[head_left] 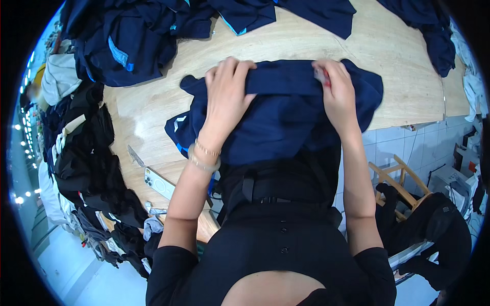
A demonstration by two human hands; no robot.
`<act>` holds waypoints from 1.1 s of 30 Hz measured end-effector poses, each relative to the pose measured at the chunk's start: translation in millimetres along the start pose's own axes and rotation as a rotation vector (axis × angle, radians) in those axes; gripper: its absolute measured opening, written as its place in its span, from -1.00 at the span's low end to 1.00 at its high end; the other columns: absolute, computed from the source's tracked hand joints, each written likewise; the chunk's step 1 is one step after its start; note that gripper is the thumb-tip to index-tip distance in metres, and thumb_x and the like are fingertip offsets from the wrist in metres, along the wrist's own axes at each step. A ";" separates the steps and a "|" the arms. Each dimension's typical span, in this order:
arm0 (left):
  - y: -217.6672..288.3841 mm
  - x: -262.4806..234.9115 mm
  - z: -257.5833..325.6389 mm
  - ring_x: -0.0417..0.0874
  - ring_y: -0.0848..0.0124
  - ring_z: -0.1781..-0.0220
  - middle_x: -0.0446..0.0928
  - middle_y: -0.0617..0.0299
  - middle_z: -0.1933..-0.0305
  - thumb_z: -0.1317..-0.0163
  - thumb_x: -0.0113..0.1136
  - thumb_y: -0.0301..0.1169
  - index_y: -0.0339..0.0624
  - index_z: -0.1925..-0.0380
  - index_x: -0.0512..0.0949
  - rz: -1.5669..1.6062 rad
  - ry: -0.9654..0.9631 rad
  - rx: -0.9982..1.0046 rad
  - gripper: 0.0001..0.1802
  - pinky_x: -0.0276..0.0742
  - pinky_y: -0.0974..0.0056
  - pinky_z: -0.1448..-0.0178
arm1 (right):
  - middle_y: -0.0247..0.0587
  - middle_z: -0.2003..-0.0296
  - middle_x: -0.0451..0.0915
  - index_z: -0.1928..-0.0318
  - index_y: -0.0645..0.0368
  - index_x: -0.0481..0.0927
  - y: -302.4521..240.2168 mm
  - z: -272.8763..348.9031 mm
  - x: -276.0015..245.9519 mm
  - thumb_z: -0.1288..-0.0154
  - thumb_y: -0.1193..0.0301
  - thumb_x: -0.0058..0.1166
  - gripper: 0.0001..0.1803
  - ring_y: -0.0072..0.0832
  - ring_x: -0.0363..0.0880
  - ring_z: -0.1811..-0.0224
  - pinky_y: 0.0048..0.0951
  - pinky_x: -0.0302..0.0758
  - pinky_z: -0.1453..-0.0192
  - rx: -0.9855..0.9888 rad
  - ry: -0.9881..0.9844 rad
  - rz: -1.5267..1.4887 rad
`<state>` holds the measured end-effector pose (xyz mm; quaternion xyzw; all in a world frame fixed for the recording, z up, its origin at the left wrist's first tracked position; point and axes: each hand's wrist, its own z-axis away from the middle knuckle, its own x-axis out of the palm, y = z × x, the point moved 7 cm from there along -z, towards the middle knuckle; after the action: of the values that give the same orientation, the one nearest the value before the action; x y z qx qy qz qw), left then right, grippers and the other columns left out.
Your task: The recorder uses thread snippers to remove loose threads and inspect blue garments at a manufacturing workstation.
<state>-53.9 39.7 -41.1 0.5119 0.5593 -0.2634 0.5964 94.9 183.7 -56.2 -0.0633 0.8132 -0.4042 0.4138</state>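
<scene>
A dark navy garment [286, 115] lies at the table's front edge before me, its wide, flat band running across the top between my hands. My left hand [227, 92] rests on the band's left end, fingers curled over the far edge and thumb on the near side, gripping the cloth. At the other end, my right hand [338, 94] is closed around a small red tool [325, 77] with a pale, shiny part; most of it is hidden in the palm, so its kind is unclear. That hand also touches the garment's upper edge.
More navy garments with light-blue trim [122, 46] are heaped at the back left. Dark clothes [81, 158] pile along the left side. A white phone [159, 182] lies near my left forearm. At right stand a wooden stool [403, 178] and a chair draped in black cloth [439, 224].
</scene>
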 end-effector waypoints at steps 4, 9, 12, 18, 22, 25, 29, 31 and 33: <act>-0.7 11.1 37.6 0.28 0.13 -0.27 0.29 0.10 -0.25 0.11 0.36 0.07 0.02 -0.22 0.38 -0.063 0.047 0.026 -0.15 0.13 0.08 -0.28 | -0.25 0.17 0.46 0.18 0.14 0.55 -15.3 21.4 3.6 0.00 0.69 0.05 -0.67 -0.26 0.42 0.09 -0.31 0.28 0.10 -0.060 0.008 0.338; 2.2 2.8 24.1 0.13 0.07 -0.42 0.25 0.09 -0.30 0.20 0.38 0.19 0.04 -0.20 0.41 0.022 0.118 0.077 -0.08 -0.01 -0.11 -0.43 | -0.21 0.16 0.51 0.16 0.17 0.56 -2.2 17.1 1.1 0.04 0.75 0.00 -0.61 -0.24 0.46 0.05 -0.34 0.31 0.05 -0.072 0.169 0.165; 20.9 -12.9 27.4 0.34 0.15 -0.20 0.37 0.17 -0.12 0.14 0.45 -0.06 0.00 0.00 0.52 0.143 0.249 0.163 -0.36 0.20 0.06 -0.26 | -0.18 0.20 0.53 0.18 0.20 0.56 0.3 18.0 -2.3 0.07 0.78 -0.04 -0.61 -0.22 0.48 0.07 -0.36 0.33 0.02 -0.088 0.192 0.074; 57.1 26.5 1.1 0.43 0.30 0.07 0.41 0.28 0.10 0.07 0.40 -0.43 -0.04 0.35 0.58 0.333 0.020 0.210 -0.76 0.25 0.23 -0.04 | -0.16 0.22 0.54 0.19 0.24 0.56 -2.5 18.9 -3.6 0.06 0.78 -0.07 -0.63 -0.20 0.49 0.09 -0.34 0.35 -0.02 -0.080 0.225 0.008; 15.9 38.2 1.2 0.54 0.58 0.31 0.54 0.31 0.36 -0.14 0.22 -0.61 -0.25 0.39 0.53 1.120 0.038 -0.158 -0.93 0.47 0.45 0.17 | -0.15 0.22 0.55 0.20 0.25 0.56 -2.6 21.2 -3.8 0.05 0.80 -0.09 -0.63 -0.20 0.50 0.11 -0.35 0.38 -0.01 -0.109 0.250 0.006; -6.1 33.9 11.0 0.54 0.58 0.23 0.55 0.27 0.25 -0.27 0.13 -0.61 -0.23 0.25 0.48 1.471 0.162 -0.326 -0.90 0.48 0.48 0.09 | -0.14 0.23 0.55 0.20 0.26 0.55 0.2 23.7 -6.8 0.05 0.81 -0.09 -0.63 -0.20 0.51 0.13 -0.36 0.40 0.02 -0.121 0.275 0.000; -24.5 18.4 22.3 0.52 0.50 0.24 0.53 0.22 0.26 -0.36 0.07 -0.48 -0.20 0.18 0.44 1.803 0.402 -0.399 -0.91 0.47 0.33 0.02 | -0.14 0.23 0.55 0.19 0.28 0.55 -0.3 24.0 -10.1 -0.07 0.80 -0.08 -0.69 -0.29 0.52 0.16 -0.44 0.44 0.10 -0.110 0.282 -0.059; -13.0 24.6 37.9 0.52 0.49 0.30 0.51 0.24 0.32 -0.39 0.04 -0.39 -0.24 0.21 0.47 1.827 0.257 -0.565 -0.86 0.51 0.34 0.14 | -0.15 0.22 0.54 0.19 0.29 0.55 4.1 25.6 -12.3 -0.15 0.77 -0.08 -0.74 -0.35 0.52 0.16 -0.48 0.44 0.10 -0.067 0.281 -0.139; 17.5 48.8 62.6 0.54 0.54 0.43 0.53 0.23 0.37 -0.38 0.06 -0.37 -0.28 0.18 0.53 1.851 -0.059 -0.843 -0.81 0.54 0.42 0.34 | -0.21 0.21 0.51 0.17 0.30 0.54 8.4 25.1 -16.3 -0.34 0.68 -0.09 -0.85 -0.48 0.51 0.16 -0.56 0.42 0.05 -0.012 0.281 -0.284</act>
<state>-2.0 1.5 -90.7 0.4852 -0.0241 0.5075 0.7116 125.6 181.3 -60.3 -0.1228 0.8483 -0.4587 0.2344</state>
